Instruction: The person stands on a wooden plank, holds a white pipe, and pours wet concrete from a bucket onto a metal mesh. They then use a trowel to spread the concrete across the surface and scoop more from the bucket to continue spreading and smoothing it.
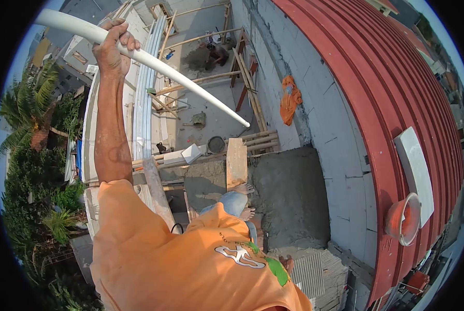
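My left hand (114,47) is raised on an outstretched arm, its fingers wrapped round a long white plastic pipe (185,82). The pipe slants across the view, thick and near at the upper left, its far end over the floor below. A small patch of skin, probably my right hand (288,264), shows past the edge of my orange shirt; its fingers are mostly hidden. My bare feet (244,188) are by a wooden plank (236,163) and wet grey cement (289,194).
A co-worker (218,56) crouches below by a mortar heap. Bamboo poles (203,80) cross the drop. An orange cloth (290,101) hangs on the block wall (341,140). On the red metal roof (366,67) are an orange bucket (404,218) and a white block (414,166).
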### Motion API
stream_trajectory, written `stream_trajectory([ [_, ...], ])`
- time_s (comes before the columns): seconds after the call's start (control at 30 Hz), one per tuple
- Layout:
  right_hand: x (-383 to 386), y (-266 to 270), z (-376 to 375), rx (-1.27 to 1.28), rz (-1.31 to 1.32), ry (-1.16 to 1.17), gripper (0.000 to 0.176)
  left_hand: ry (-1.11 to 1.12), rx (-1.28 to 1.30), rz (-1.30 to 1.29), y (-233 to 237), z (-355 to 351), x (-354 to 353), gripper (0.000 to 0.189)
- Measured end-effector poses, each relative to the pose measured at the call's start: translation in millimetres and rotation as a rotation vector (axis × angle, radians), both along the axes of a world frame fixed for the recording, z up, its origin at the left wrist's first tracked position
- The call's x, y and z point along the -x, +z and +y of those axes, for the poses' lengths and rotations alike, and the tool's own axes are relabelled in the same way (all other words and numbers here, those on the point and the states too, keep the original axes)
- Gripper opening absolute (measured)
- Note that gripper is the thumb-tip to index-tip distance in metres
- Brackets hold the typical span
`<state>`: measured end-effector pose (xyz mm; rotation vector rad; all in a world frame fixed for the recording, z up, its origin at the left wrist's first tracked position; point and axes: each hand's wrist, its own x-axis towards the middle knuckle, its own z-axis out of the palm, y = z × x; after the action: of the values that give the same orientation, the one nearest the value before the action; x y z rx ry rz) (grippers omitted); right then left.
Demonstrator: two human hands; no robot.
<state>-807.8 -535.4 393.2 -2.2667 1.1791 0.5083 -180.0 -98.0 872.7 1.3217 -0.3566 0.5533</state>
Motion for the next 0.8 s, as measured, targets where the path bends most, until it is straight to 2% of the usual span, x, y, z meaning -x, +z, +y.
stream_trajectory([
  [0.07, 6.1, -11.1, -6.3, -0.11, -0.02, -0.103, 0.054, 0.02, 0.032, 0.025, -25.5, 9.7, 3.4, 0.015],
  [0.13, 4.0, 0.3, -8.1, -0.091, -0.033, -0.094, 0.054, 0.137, -0.003, 0.048, -49.0, 10.3, 5.7, 0.017],
  [0.2, -3.0, 9.0, -15.9, -0.123, -0.037, -0.1, 0.054, 0.162, -0.001, 0.058, -72.3, 16.6, 3.3, 0.018],
  [0.23, -8.8, 14.1, -16.1, -0.007, 0.042, -0.05, 0.054, 0.197, 0.011, 0.065, -83.7, 18.8, 1.2, 0.018],
  [0.33, -17.1, 16.3, -24.3, -0.08, 0.061, -0.129, 0.054, 0.251, -0.023, 0.107, -114.7, 28.4, -10.2, 0.018],
  [0.47, -33.2, -5.1, -41.4, -0.09, 0.052, -0.004, 0.053, 0.294, -0.028, 0.13, -142.7, 41.9, -24.1, 0.021],
  [0.5, -78.0, 44.5, -26.1, -0.028, 0.061, 0.051, 0.051, 0.278, -0.03, 0.185, -148.0, 39.4, -26.1, 0.023],
  [0.57, -75.0, 18.6, -36.2, -0.089, -0.063, 0.015, 0.049, 0.228, -0.103, 0.248, -159.3, 34.0, -25.0, 0.028],
  [0.63, -91.1, 7.8, -48.4, -0.12, -0.042, 0.13, 0.049, 0.299, -0.047, 0.214, -137.6, 21.0, -11.3, 0.027],
  [0.67, -103.7, 8.2, -48.0, -0.117, -0.036, 0.128, 0.049, 0.369, 0.01, 0.151, -119.1, 16.2, -10.8, 0.026],
  [0.73, -116.0, 24.0, -45.7, -0.185, -0.176, 0.018, 0.049, 0.293, 0.016, 0.036, -84.2, 40.1, -6.2, 0.025],
  [0.77, -117.7, 23.1, -46.1, -0.191, -0.158, 0.03, 0.049, 0.355, 0.063, 0.029, -67.7, 36.8, -4.2, 0.022],
  [0.8, -121.4, 19.9, -45.5, -0.171, -0.168, 0.028, 0.049, 0.368, 0.054, 0.04, -72.5, 35.2, -2.1, 0.022],
])
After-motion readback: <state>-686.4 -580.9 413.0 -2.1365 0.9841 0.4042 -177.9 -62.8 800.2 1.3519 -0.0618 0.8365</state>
